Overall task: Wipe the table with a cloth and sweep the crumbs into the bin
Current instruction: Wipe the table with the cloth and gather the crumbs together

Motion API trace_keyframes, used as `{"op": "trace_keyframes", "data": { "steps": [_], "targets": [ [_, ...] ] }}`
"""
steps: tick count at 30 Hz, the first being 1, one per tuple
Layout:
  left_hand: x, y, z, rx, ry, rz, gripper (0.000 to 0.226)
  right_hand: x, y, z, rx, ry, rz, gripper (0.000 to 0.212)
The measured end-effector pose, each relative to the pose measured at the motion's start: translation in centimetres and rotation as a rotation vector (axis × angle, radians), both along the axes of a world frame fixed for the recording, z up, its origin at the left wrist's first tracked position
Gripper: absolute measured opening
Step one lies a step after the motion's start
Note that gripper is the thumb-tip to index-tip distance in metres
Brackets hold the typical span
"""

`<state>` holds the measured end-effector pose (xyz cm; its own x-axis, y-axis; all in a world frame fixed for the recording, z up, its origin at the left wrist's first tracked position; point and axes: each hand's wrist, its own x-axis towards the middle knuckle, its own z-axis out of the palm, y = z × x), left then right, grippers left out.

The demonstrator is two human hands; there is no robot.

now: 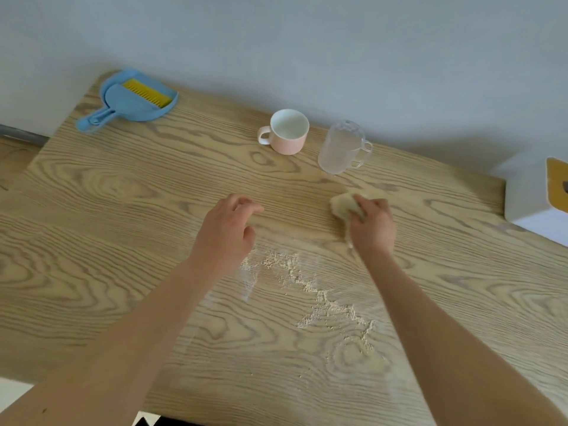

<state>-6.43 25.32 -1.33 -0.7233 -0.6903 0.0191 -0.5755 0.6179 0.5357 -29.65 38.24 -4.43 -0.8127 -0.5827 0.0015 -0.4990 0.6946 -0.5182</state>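
A plain pale grey-blue wall [307, 41] runs behind a light wood-grain table [92, 241]. At the left a brown wooden floor [12, 161] shows, with a grey strip [21, 133] at the wall's foot. Soft, even light

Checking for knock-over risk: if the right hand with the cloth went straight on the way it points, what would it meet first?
Probably the clear plastic handled cup, standing beyond the beige cloth the right hand grips; only bare wooden table lies between, though depth is uncertain.
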Motion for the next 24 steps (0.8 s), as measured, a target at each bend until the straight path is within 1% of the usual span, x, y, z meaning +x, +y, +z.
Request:
{"op": "trace_keyframes", "data": {
  "steps": [2, 4, 7, 11, 13, 14, 16, 18, 20, 24],
  "targets": [
    [0.5, -0.3, -0.2, 0.006, -0.014, 0.014, 0.045, -1.8, 0.0, -0.3, 0.154, -0.006, -0.113, 0.041],
    [0.9, -0.5, -0.3, 0.015, -0.029, 0.026, 0.049, -0.9, -0.5, -0.7, 0.229, -0.008, -0.111, 0.039],
    [1.6, -0.9, -0.5, 0.022, -0.036, 0.028, 0.052, 3.5, -2.2, -1.2, 0.181, 0.012, 0.015, 0.037],
    [2.1, -1.1, -0.7, 0.039, -0.024, 0.030, 0.050, 9.9, -3.4, -1.6, 0.080, 0.048, 0.286, 0.045],
    [2.2, -1.0, -0.6, 0.028, -0.022, 0.016, 0.048, 11.9, -3.3, -1.6, 0.010, 0.009, 0.397, 0.040],
    [2.2, -0.9, -0.6, 0.021, -0.020, 0.006, 0.048, 12.3, -3.1, -1.5, -0.032, -0.016, 0.408, 0.037],
    [2.2, -0.6, -0.4, 0.018, -0.019, -0.021, 0.047, 12.0, -2.2, -0.7, -0.142, -0.064, 0.306, 0.036],
    [2.1, -0.1, -0.4, 0.021, -0.025, -0.042, 0.047, 10.8, -0.9, 0.5, -0.216, -0.118, 0.110, 0.037],
    [1.8, 0.7, -0.2, 0.027, -0.024, -0.080, 0.047, 9.1, 1.4, 1.9, -0.217, -0.143, -0.068, 0.036],
    [0.4, 3.0, -0.1, 0.050, 0.000, -0.180, 0.046, 7.1, 7.0, 3.5, -0.167, -0.159, -0.325, 0.038]
  ]
}}
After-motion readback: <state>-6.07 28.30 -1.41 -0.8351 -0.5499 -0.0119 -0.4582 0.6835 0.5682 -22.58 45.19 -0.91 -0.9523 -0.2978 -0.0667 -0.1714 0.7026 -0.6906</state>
